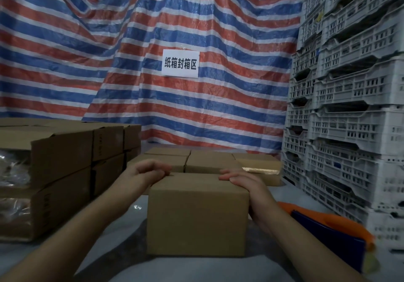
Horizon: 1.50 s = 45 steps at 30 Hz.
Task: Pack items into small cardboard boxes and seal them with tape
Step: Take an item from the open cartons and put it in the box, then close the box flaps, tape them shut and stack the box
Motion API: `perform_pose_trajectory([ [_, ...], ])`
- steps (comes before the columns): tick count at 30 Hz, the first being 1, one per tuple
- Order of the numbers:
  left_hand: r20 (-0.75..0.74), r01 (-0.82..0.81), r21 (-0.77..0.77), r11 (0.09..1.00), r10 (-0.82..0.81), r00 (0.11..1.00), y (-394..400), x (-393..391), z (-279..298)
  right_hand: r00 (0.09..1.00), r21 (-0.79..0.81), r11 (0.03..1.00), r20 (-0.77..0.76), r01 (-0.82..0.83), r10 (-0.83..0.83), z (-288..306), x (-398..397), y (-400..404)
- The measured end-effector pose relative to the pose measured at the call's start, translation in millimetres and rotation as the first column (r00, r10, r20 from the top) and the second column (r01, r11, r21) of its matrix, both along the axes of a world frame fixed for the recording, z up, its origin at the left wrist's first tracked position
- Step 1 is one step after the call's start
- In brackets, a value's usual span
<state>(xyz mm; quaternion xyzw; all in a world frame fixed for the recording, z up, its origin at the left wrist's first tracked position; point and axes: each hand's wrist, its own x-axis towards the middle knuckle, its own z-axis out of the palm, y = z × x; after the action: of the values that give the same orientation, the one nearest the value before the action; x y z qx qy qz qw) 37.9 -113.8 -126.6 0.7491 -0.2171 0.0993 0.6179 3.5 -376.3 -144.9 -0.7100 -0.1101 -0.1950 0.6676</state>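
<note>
grey tabletop [122, 249] carries a plain closed brown cardboard box [197, 216]; left hand [150, 170] curls over its top-left edge; right hand [247, 185] lies flat on its right side, fingers straight

Dim flat light, soft focus, wide-angle bending at edges, perhaps slight blur

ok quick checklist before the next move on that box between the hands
1. Both hands on the box: ok, left hand at its top left corner, right hand over the right edge.
2. Box sits flat on the table: ok.
3. Top flaps closed: cannot tell, top barely shows.
4. Top taped: cannot tell.
5. Tape dispenser within reach: ok, lying right of the box.
6. Room beside the small boxes behind: cannot tell.
</note>
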Motion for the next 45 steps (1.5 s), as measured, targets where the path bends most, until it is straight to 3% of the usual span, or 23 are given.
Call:
perform_pose_trajectory([
  [2,0.028,-0.07,0.189,0.98,0.066,0.997,-3.7,-7.5,18.8,1.0,-0.011,1.0,-0.004,-0.004,0.004,1.3,-1.6,1.2],
  [5,0.238,-0.186,0.489,0.852,0.075,0.968,-19.1,-28.8,38.9,1.0,-0.019,1.0,-0.021,-0.009,0.008,2.9,-2.4,0.3],
  [9,0.305,-0.173,0.825,0.538,-0.166,0.938,-49.8,-49.1,32.5,0.996,0.024,0.999,-0.07,-0.049,0.051,3.2,-2.4,-0.5],
  [11,0.412,-0.31,0.864,0.398,-0.203,0.888,-60.8,-50.6,22.0,0.996,0.018,0.999,-0.071,-0.051,0.052,4.2,-4.3,0.6],
  [15,0.573,-0.477,0.789,0.386,-0.185,0.798,-62.0,-53.8,11.1,0.995,-0.018,0.998,-0.081,-0.055,0.053,9.5,-13.5,1.5],
  [19,0.565,-0.453,0.795,0.403,-0.221,0.795,-60.3,-59.8,7.7,0.985,-0.109,0.992,-0.167,-0.07,0.051,21.1,-28.2,-9.7],
  [21,0.567,-0.45,0.794,0.409,-0.232,0.79,-61.0,-61.7,7.1,0.975,-0.204,0.979,-0.219,0.0,-0.045,29.6,-37.5,-23.6],
  [22,0.564,-0.445,0.794,0.415,-0.23,0.793,-61.3,-61.2,7.0,0.968,-0.347,0.931,-0.175,0.109,-0.179,33.8,-42.4,-33.9],
  [23,0.56,-0.438,0.794,0.422,-0.225,0.797,-61.2,-60.1,7.0,0.937,-0.542,0.801,-0.064,0.256,-0.342,37.5,-47.9,-45.6],
  [25,0.546,-0.422,0.798,0.43,-0.219,0.809,-60.8,-56.4,7.5,0.797,-0.846,0.286,0.237,0.45,-0.555,39.4,-61.8,-66.6],
  [26,0.534,-0.408,0.803,0.436,-0.22,0.816,-60.8,-54.1,8.2,0.737,-0.897,0.058,0.321,0.438,-0.595,36.4,-68.3,-75.8],
  [27,0.52,-0.389,0.807,0.445,-0.222,0.825,-60.7,-51.8,8.7,0.703,-0.921,-0.077,0.344,0.382,-0.622,32.5,-73.8,-84.0],
  [28,0.506,-0.37,0.81,0.455,-0.221,0.834,-60.7,-50.0,8.8,0.694,-0.941,-0.135,0.321,0.309,-0.645,27.5,-78.2,-90.7],
  [32,0.481,-0.349,0.81,0.472,-0.193,0.855,-60.5,-47.6,5.9,0.67,-0.978,-0.133,0.207,0.16,-0.713,-1.5,-83.1,-103.3],
  [35,0.433,-0.304,0.8,0.518,-0.148,0.889,-62.2,-50.6,6.2,0.62,-0.953,-0.023,0.215,0.303,-0.755,-31.8,-79.3,-108.9],
  [38,0.318,-0.205,0.749,0.63,-0.07,0.946,-65.0,-54.6,13.1,0.531,-0.893,-0.116,0.358,0.435,-0.768,-45.6,-76.9,-105.3],
  [40,0.21,-0.125,0.716,0.686,-0.042,0.977,-64.6,-55.2,20.0,0.515,-0.878,-0.121,0.379,0.464,-0.769,-43.0,-75.3,-102.5],
  [43,-0.006,0.058,0.556,0.829,-0.066,0.998,-59.4,-55.7,28.5,0.521,-0.82,0.045,0.318,0.57,-0.792,-25.2,-68.9,-101.8],
  [45,-0.101,0.149,0.404,0.902,-0.118,0.988,-54.2,-54.9,32.6,0.563,-0.669,0.301,0.212,0.679,-0.798,6.2,-64.5,-95.0],
])
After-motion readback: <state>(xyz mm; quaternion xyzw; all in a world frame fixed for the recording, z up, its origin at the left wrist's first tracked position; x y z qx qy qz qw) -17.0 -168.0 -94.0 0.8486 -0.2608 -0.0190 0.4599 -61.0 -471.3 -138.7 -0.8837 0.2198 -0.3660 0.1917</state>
